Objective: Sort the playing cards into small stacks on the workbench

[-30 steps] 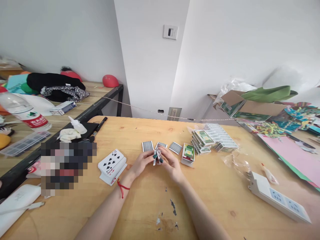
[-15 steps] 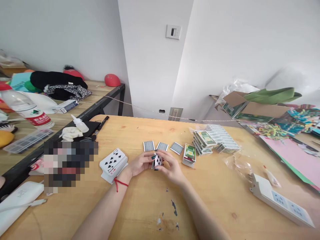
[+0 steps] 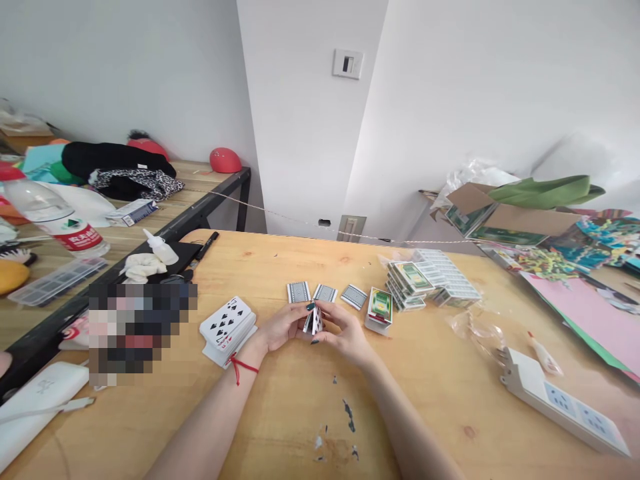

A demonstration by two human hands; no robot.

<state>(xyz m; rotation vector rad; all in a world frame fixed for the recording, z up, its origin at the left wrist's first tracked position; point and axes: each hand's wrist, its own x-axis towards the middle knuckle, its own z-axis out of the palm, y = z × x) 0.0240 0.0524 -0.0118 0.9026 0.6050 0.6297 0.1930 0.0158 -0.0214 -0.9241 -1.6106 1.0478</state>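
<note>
Wooden desk (image 3: pixel 280 427): near its middle, left hand (image 3: pixel 283 327) and right hand (image 3: pixel 345 333) pinching together a small packet of cards (image 3: pixel 314 321), upright, likely squaring edges; face-up pile (image 3: pixel 227 327) lying toward left edge.

Bright, even daylight, soft shadows only under the hands (image 3: pixel 320 327). White walls (image 3: pixel 450 100) beyond them nearly wash out. Wide-angle bending at the edges; a pixelated block (image 3: pixel 143 330) sits left of the hands.
</note>
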